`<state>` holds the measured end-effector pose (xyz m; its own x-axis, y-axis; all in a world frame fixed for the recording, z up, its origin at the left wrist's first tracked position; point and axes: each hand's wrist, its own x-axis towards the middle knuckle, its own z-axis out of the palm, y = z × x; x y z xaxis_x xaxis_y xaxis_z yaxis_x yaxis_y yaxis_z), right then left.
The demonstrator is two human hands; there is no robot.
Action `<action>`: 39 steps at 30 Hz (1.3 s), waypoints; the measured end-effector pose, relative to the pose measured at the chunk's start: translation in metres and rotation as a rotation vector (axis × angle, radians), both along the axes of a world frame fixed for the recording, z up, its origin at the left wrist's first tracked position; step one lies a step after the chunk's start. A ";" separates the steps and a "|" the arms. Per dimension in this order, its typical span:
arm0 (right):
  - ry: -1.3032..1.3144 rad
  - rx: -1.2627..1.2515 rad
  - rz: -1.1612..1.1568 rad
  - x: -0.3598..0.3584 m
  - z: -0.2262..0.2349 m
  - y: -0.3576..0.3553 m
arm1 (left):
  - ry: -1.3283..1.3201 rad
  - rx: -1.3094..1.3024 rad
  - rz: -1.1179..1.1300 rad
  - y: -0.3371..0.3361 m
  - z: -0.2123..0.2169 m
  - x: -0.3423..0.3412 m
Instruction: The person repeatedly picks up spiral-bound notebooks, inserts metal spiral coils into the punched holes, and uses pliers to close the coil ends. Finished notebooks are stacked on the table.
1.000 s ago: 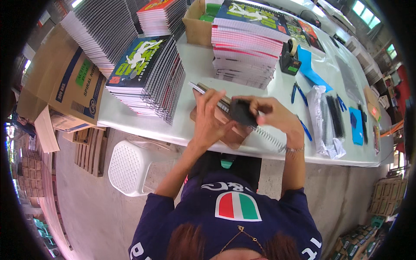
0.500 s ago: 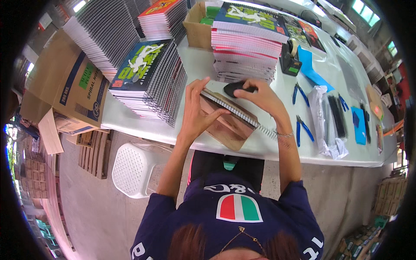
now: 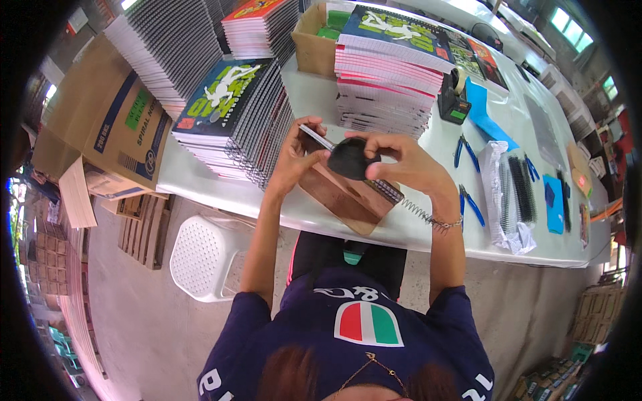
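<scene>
Right hand: grip clamped on black pad, now over coiled edge of notebook, earlier beyond it. Left hand: grip clamped on notebook.

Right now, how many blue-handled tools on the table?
3: the far pliers and near pliers, right of the right hand, and a blue-handled tool beside the black coils. More may be hidden.
</scene>
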<state>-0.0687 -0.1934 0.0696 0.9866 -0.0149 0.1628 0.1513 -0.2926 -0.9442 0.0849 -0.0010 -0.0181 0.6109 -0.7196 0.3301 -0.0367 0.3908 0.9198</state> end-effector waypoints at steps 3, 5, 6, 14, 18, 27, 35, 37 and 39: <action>0.056 -0.294 -0.229 0.013 0.001 -0.001 | 0.022 0.019 -0.022 -0.003 0.005 0.010; 0.091 -0.488 -0.423 0.018 -0.001 -0.004 | 0.010 0.041 -0.006 -0.001 0.009 0.009; 0.085 -0.326 -0.319 0.015 -0.001 -0.005 | 0.031 0.046 -0.015 0.000 0.007 0.007; 0.091 0.084 -0.172 0.023 -0.007 -0.013 | 0.091 0.015 -0.042 0.000 0.002 0.011; 0.099 -0.162 -0.148 0.032 0.007 -0.005 | 0.117 -0.002 -0.033 -0.002 0.000 0.010; -0.098 -0.796 -0.580 0.059 -0.034 -0.016 | 0.135 -0.013 -0.062 0.000 0.005 0.008; 0.098 -0.380 -0.234 0.056 -0.011 -0.012 | 0.202 -0.035 -0.051 0.002 0.001 0.006; 0.075 -0.227 -0.326 0.060 -0.009 -0.017 | 0.160 -0.040 -0.022 0.000 -0.001 0.006; 0.090 0.067 -0.178 0.061 -0.011 -0.009 | 0.179 -0.013 -0.025 0.001 -0.001 0.006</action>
<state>-0.0075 -0.2024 0.0585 0.9779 -0.1978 0.0674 0.0176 -0.2433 -0.9698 0.0907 0.0002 -0.0188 0.6426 -0.7319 0.2269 0.1377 0.4015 0.9054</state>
